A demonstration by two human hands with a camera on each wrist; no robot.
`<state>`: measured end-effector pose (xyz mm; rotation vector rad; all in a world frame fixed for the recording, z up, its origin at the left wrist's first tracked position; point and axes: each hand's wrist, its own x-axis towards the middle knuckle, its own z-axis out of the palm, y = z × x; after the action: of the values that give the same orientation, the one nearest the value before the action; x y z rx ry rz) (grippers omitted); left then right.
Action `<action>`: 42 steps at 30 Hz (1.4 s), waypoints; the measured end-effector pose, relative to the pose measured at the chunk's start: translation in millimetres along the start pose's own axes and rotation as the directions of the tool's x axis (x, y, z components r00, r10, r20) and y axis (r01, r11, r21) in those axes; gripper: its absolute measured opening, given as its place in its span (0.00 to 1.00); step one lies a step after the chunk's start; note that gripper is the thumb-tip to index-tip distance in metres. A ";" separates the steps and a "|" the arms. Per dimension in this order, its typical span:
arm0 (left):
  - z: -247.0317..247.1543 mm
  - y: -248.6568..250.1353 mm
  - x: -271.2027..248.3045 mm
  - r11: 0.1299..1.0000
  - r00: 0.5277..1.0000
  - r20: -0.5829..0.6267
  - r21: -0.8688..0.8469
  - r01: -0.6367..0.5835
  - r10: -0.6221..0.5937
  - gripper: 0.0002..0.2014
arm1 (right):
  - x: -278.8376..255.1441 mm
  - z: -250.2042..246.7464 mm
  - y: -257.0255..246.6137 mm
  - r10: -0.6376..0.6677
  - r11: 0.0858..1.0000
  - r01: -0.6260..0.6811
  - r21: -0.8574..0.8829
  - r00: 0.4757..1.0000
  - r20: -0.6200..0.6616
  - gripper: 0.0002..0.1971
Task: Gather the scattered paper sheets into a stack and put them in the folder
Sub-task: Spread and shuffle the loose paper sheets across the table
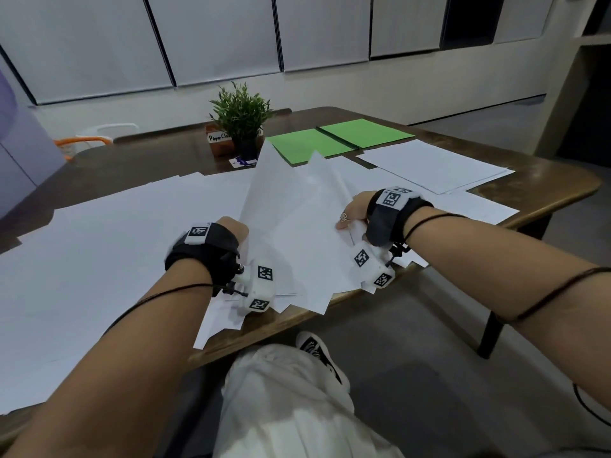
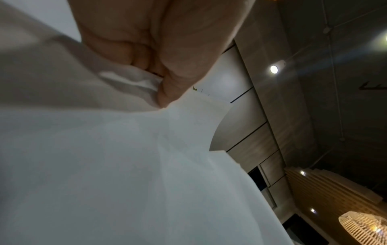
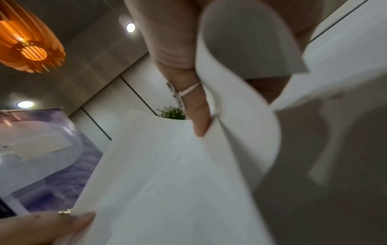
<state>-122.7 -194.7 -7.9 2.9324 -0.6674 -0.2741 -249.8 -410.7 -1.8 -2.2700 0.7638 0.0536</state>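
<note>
Both hands hold a loose, fanned bundle of white paper sheets [image 1: 297, 226] raised off the near edge of the brown tabletop [image 1: 545, 190]: the left hand [image 1: 236, 228] grips the bundle's left side with fingers curled round it, and the right hand [image 1: 355, 209] pinches its right side, thumb on top. More white sheets [image 1: 99, 246] lie flat across the tabletop. The open green folder [image 1: 337, 138] rests at the far edge, just right of a small potted plant [image 1: 241, 114].

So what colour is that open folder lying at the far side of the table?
Bright green; the folder shows best in the head view.
</note>
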 end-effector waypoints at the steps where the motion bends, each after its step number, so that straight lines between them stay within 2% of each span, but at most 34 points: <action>1: -2.8 -1.1 -0.8 0.990 1.000 0.014 -0.141 0.003 -0.001 0.24 | -4.0 2.4 -3.0 -0.035 0.990 0.040 0.134 0.999 -0.040 0.27; 2: -0.4 -1.5 4.5 0.927 0.996 0.030 -0.364 0.093 -0.088 0.22 | 5.4 1.2 0.8 -0.066 0.968 0.074 0.238 0.997 -0.043 0.24; 3: 0.7 -3.9 2.8 0.838 0.991 0.032 -0.531 0.125 -0.128 0.22 | 0.8 0.1 -0.2 -0.147 0.947 0.164 0.277 0.986 -0.080 0.21; 4: 2.6 -6.5 3.9 0.785 0.997 -0.027 -0.618 0.045 -0.079 0.24 | 4.2 -1.5 1.8 -0.201 0.896 0.236 0.375 0.971 -0.132 0.21; 6: 3.9 -11.9 11.5 0.567 0.994 -0.088 -0.823 -0.037 -0.063 0.31 | -0.8 -7.8 6.2 -0.297 0.778 0.379 0.501 0.925 -0.238 0.21; 8: -2.5 -11.9 4.9 0.340 0.984 -0.178 -0.925 -0.172 0.014 0.29 | -12.4 -17.2 6.6 -0.355 0.664 0.455 0.593 0.890 -0.285 0.18; 9: -7.8 -9.9 0.4 0.267 0.976 -0.209 -0.938 -0.219 0.067 0.27 | -17.8 -22.5 6.6 -0.382 0.624 0.482 0.615 0.875 -0.299 0.18; 10: -14.1 -7.8 -2.7 0.237 0.963 -0.251 -0.934 -0.268 0.100 0.30 | -19.7 -28.0 7.6 -0.408 0.584 0.503 0.637 0.860 -0.305 0.18; 12: -28.3 -2.5 -9.8 0.249 0.932 -0.340 -0.899 -0.361 0.125 0.38 | -25.1 -37.7 6.6 -0.417 0.554 0.527 0.644 0.846 -0.333 0.17; 13: -34.9 -0.4 -14.3 0.236 0.913 -0.387 -0.882 -0.408 0.132 0.38 | -28.5 -41.4 5.5 -0.418 0.538 0.541 0.647 0.837 -0.353 0.16; 14: -41.2 2.9 -20.1 0.203 0.894 -0.422 -0.872 -0.446 0.150 0.34 | -30.7 -43.8 3.9 -0.412 0.533 0.550 0.643 0.832 -0.371 0.16; 16: -51.0 11.7 -32.7 0.138 0.869 -0.463 -0.862 -0.488 0.175 0.19 | -38.0 -45.9 -2.4 -0.419 0.533 0.571 0.624 0.819 -0.391 0.18; 18: -54.9 20.6 -45.2 0.156 0.839 -0.519 -0.826 -0.541 0.164 0.05 | -43.4 -42.9 -8.1 -0.446 0.555 0.597 0.580 0.802 -0.398 0.23; 20: -52.2 26.3 -54.6 0.196 0.799 -0.597 -0.778 -0.597 0.066 0.02 | -48.9 -38.9 -12.6 -0.432 0.602 0.609 0.517 0.793 -0.430 0.33; 21: -49.3 27.7 -58.0 0.213 0.772 -0.635 -0.754 -0.621 0.005 0.03 | -53.6 -37.1 -13.9 -0.403 0.606 0.616 0.504 0.784 -0.473 0.33; 23: -41.8 31.2 -67.4 0.297 0.694 -0.712 -0.689 -0.661 -0.107 0.09 | -61.2 -31.8 -13.2 -0.362 0.576 0.669 0.470 0.724 -0.586 0.23; 26: -28.4 38.8 -82.3 0.396 0.577 -0.794 -0.600 -0.695 -0.190 0.16 | -70.8 -21.7 -13.1 -0.309 0.603 0.721 0.343 0.607 -0.733 0.07; 28: -23.3 42.2 -88.9 0.448 0.520 -0.831 -0.549 -0.705 -0.199 0.17 | -74.8 -16.3 -14.9 -0.311 0.603 0.734 0.313 0.578 -0.755 0.09; 30: -21.8 40.5 -93.3 0.461 0.500 -0.848 -0.520 -0.719 -0.178 0.20 | -77.7 -12.8 -15.4 -0.339 0.630 0.716 0.301 0.603 -0.723 0.16; 31: -20.8 38.0 -94.8 0.457 0.498 -0.851 -0.514 -0.726 -0.166 0.22 | -77.6 -10.9 -13.3 -0.347 0.648 0.696 0.310 0.632 -0.693 0.19; 33: -19.6 33.7 -98.8 0.435 0.507 -0.850 -0.514 -0.739 -0.143 0.24 | -74.5 -6.4 -7.1 -0.340 0.623 0.673 0.398 0.691 -0.638 0.19; 35: -18.2 32.8 -102.2 0.437 0.497 -0.857 -0.501 -0.747 -0.134 0.20 | -74.1 -1.7 -4.3 -0.315 0.583 0.655 0.480 0.728 -0.609 0.18; 36: -17.5 33.2 -102.3 0.451 0.478 -0.868 -0.484 -0.750 -0.136 0.18 | -74.2 0.5 -3.3 -0.317 0.578 0.663 0.476 0.720 -0.617 0.18; 38: -19.1 36.3 -102.4 0.487 0.439 -0.887 -0.449 -0.749 -0.143 0.13 | -76.2 3.5 -4.9 -0.345 0.569 0.708 0.419 0.668 -0.660 0.18; 42: -27.6 45.5 -105.1 0.506 0.388 -0.911 -0.401 -0.764 -0.138 0.13 | -82.3 1.0 -13.1 -0.375 0.541 0.764 0.353 0.594 -0.712 0.15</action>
<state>-229.2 -187.1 41.8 1.5093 -0.6929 0.7925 -310.3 -360.8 26.6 -1.7215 0.1334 -1.1139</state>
